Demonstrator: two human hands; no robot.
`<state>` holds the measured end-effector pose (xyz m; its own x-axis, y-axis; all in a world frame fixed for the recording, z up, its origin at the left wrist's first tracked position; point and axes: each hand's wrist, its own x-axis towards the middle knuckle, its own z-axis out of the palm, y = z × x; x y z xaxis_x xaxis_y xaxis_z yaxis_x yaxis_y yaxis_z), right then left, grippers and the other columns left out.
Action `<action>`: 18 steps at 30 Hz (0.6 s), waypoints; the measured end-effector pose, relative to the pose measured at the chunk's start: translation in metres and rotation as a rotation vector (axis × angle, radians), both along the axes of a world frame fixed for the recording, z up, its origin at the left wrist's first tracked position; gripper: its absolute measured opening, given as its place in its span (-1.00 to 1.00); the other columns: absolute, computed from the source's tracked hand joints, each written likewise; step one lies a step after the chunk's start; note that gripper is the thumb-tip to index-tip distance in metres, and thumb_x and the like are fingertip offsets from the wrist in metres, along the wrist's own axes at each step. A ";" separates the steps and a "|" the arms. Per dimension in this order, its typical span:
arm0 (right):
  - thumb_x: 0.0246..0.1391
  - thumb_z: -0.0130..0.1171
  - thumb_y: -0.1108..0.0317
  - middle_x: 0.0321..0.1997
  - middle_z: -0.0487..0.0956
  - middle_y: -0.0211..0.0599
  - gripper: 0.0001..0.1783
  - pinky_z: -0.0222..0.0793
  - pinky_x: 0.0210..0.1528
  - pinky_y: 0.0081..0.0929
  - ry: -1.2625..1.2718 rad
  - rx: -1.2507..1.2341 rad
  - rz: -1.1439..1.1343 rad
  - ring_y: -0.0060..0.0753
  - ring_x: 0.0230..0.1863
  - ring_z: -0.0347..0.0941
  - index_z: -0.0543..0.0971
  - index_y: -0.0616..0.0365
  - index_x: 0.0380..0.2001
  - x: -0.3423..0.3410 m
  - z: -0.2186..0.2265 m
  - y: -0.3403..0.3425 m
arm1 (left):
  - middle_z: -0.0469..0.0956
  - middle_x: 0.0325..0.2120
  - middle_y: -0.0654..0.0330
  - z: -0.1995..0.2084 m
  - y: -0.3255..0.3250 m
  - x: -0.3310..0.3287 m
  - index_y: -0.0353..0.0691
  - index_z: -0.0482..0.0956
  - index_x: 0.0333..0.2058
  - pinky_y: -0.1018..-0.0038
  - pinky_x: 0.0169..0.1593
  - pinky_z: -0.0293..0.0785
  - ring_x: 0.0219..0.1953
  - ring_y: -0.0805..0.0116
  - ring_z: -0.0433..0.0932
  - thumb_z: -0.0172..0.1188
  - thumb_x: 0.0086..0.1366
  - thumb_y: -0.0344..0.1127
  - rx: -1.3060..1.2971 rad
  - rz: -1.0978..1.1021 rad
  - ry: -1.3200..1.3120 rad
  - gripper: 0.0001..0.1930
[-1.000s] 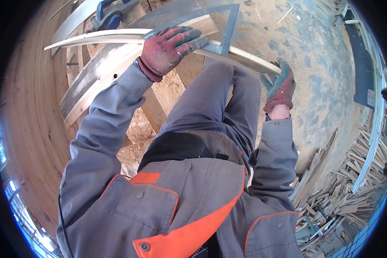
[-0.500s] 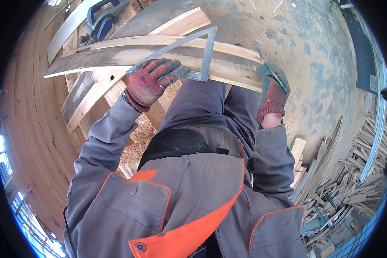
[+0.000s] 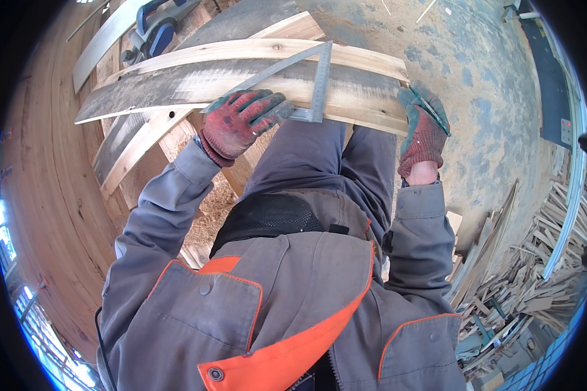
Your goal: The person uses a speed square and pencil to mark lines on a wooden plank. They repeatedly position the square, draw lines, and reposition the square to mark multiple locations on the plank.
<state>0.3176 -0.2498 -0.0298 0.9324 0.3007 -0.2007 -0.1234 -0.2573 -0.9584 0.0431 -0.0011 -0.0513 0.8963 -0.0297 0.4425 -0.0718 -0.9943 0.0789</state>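
Note:
A grey-and-pale wooden plank (image 3: 365, 107) lies crosswise over my thighs and the timber at left. On its face rests a triangular metal square (image 3: 321, 81), its short ruled arm running across the plank near the right part. My gloved left hand (image 3: 244, 124) is closed over the square's near edge and the plank's front edge, thumb hidden. At the plank's right end my gloved right hand (image 3: 422, 130) grips the end, with a slim dark pencil (image 3: 430, 107) lying across its fingers. Along the far side runs a pale wooden strip (image 3: 241, 49).
A blue power tool (image 3: 156, 39) sits at the upper left among boards. More planks (image 3: 134, 146) cross beneath the held one. A large wooden slab (image 3: 59, 195) fills the left side. Heaped offcuts (image 3: 541, 260) lie at the lower right, below a dark cabinet (image 3: 551, 85).
Both hands have shifted slightly right together with the plank and square. The plank has tilted, so more of its face and the far pale strip shows.

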 end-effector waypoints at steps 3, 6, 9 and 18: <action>0.25 0.19 0.46 0.04 0.71 -0.26 -0.67 0.54 0.05 -0.48 0.025 0.044 -0.001 -0.40 -0.01 0.64 0.66 0.24 0.06 -0.001 -0.001 0.000 | 0.69 0.02 0.25 -0.002 0.003 -0.002 0.03 0.72 -0.11 0.26 -0.03 0.67 0.02 0.16 0.69 0.36 0.12 -0.39 0.010 -0.011 0.003 -0.68; 0.25 0.19 0.46 0.03 0.71 -0.27 -0.67 0.53 0.06 -0.48 0.001 0.013 0.014 -0.41 -0.02 0.63 0.66 0.24 0.06 0.005 -0.013 -0.006 | 0.69 0.03 0.24 -0.006 0.006 -0.003 0.00 0.70 -0.14 0.26 0.00 0.66 0.03 0.16 0.68 0.35 0.16 -0.37 0.006 -0.028 -0.001 -0.74; 0.21 0.28 0.37 -0.15 0.74 -0.30 -0.77 0.51 -0.07 -0.39 -0.096 -0.118 -0.011 -0.37 -0.17 0.64 0.70 0.21 -0.10 0.014 -0.036 -0.011 | 0.66 0.08 0.22 -0.014 0.002 -0.005 -0.01 0.68 -0.13 0.25 0.10 0.61 0.10 0.17 0.65 0.32 0.19 -0.35 -0.099 -0.004 0.049 -0.76; 0.13 0.38 0.24 -0.15 0.74 -0.20 -0.69 0.48 -0.01 -0.22 -0.117 -0.004 -0.091 -0.20 -0.14 0.63 0.70 0.27 -0.18 0.019 -0.096 -0.025 | 0.54 0.21 0.25 -0.045 0.004 -0.015 0.12 0.64 0.01 0.16 0.25 0.46 0.20 0.15 0.53 0.24 0.27 -0.23 0.027 -0.089 0.182 -0.68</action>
<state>0.3363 -0.2744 -0.1255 0.9728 0.2134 -0.0902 -0.0338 -0.2543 -0.9665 0.0280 0.0027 -0.0961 0.9546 -0.1222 0.2716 -0.1467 -0.9866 0.0718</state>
